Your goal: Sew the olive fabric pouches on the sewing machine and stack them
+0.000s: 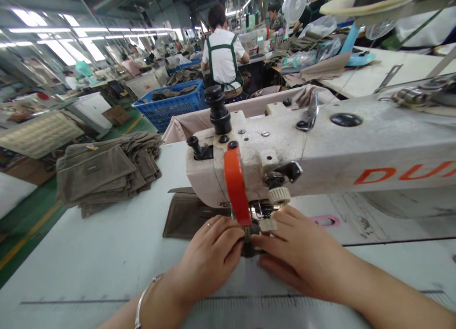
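Note:
An olive-brown fabric piece (181,216) lies under the head of a white sewing machine (320,163), its near edge between my hands. My left hand (215,253), a bracelet at its wrist, is closed with its fingertips on this edge, just left of the presser foot. From the other side, my right hand (297,248) is closed at the fabric, its fingers beside the needle area. An orange guard (236,184) hangs in front of the needle and partly hides it. The fingers cover much of the fabric there.
Left of the machine, a pile of similar olive-brown pieces (107,170) rests on the white table (89,253). A ruler scale (228,303) runs along the front. A pink loop (327,221) lies right. Behind are a blue crate (171,106) and a seated person (224,58).

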Tool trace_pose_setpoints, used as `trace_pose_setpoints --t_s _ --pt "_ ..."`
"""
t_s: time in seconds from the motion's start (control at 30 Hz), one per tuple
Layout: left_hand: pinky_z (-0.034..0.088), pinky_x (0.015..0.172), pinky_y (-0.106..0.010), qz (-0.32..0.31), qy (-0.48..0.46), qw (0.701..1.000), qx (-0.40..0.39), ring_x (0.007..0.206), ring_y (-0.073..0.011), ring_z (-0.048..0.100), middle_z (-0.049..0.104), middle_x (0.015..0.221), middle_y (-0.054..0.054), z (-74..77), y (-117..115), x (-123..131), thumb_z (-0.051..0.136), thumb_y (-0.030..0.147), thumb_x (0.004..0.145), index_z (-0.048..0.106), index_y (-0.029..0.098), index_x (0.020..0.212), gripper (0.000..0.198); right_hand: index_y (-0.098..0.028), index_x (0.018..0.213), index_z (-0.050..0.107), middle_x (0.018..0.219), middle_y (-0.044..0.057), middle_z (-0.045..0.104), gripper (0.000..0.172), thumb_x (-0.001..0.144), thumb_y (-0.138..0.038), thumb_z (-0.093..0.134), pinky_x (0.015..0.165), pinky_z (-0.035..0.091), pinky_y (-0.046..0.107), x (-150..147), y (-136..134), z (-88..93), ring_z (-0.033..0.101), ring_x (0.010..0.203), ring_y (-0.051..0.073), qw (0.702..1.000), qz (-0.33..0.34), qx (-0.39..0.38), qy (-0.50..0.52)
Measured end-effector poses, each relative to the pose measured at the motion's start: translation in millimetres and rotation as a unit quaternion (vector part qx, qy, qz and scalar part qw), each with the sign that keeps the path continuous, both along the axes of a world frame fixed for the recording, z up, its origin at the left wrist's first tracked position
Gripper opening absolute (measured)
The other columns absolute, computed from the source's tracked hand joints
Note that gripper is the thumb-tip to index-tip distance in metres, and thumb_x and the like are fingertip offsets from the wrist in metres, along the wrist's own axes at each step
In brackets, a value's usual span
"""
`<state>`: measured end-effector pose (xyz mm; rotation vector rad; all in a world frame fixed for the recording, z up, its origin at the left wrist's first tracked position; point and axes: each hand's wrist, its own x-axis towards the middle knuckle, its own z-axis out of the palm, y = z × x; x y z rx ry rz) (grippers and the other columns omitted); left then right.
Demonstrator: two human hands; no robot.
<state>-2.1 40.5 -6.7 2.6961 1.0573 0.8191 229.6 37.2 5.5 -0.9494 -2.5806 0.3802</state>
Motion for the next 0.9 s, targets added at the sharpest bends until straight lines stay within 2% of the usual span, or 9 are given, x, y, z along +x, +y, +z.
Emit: trace_pose_setpoints --t_s 0.1,0.23,0.5,0.7,0.9 --pt "0.050 0.084 -0.035 -0.030 -0.002 0.999 -0.016 0.087 -0.0179 0.060 0.066 0.093 -0.005 -0.9 0 2 0.056 0.008 0.087 0.060 0.017 0.099 0.016 -0.021 0.106 0.060 0.101 0.005 0.063 0.017 0.092 -0.027 0.051 0.083 0.037 0.044 -13 0 -8.4 0.052 0.095 0.025 0.999 0.019 0.009 -0.024" --pt "0.051 0.085 -0.033 -0.047 0.000 0.998 -0.035 0.086 -0.0164 0.061 0.066 0.091 -0.004 -2.1 1 3 0.051 0.011 0.092 0.062 0.017 0.101 0.015 -0.021 0.108 0.061 0.096 0.004 0.064 0.019 0.093 -0.023 0.049 0.079 0.036 0.042 -13 1 -14.2 0.052 0.090 0.024 1.000 0.021 0.020 -0.011" --pt "0.050 0.085 -0.033 -0.089 0.077 0.993 -0.001 0.090 -0.0173 0.060 0.066 0.092 -0.006 -3.8 -1 -1 0.042 0.010 0.097 0.062 0.013 0.099 0.020 -0.023 0.104 0.063 0.092 0.003 0.065 0.017 0.092 -0.023 0.050 0.077 0.035 0.042 -12 1 -16.7 0.053 0.088 0.024 0.999 0.024 0.035 -0.004" --pt "0.049 0.086 -0.033 -0.059 0.005 0.997 -0.047 0.088 -0.0161 0.060 0.065 0.093 -0.005 -2.7 0 2 0.050 0.010 0.094 0.063 0.014 0.098 0.015 -0.023 0.090 0.066 0.087 0.003 0.064 0.015 0.093 -0.022 0.052 0.078 0.036 0.038 -8 3 -20.5 0.055 0.087 0.021 0.998 0.020 0.033 0.047" --pt "0.049 0.086 -0.032 -0.053 -0.019 0.994 -0.093 0.090 -0.0159 0.058 0.064 0.096 -0.005 -2.4 2 2 0.051 0.009 0.093 0.062 0.015 0.099 0.014 -0.023 0.098 0.064 0.089 0.001 0.064 0.015 0.093 -0.020 0.051 0.074 0.033 0.038 -6 4 -22.6 0.052 0.082 0.021 0.998 0.022 0.046 0.037"
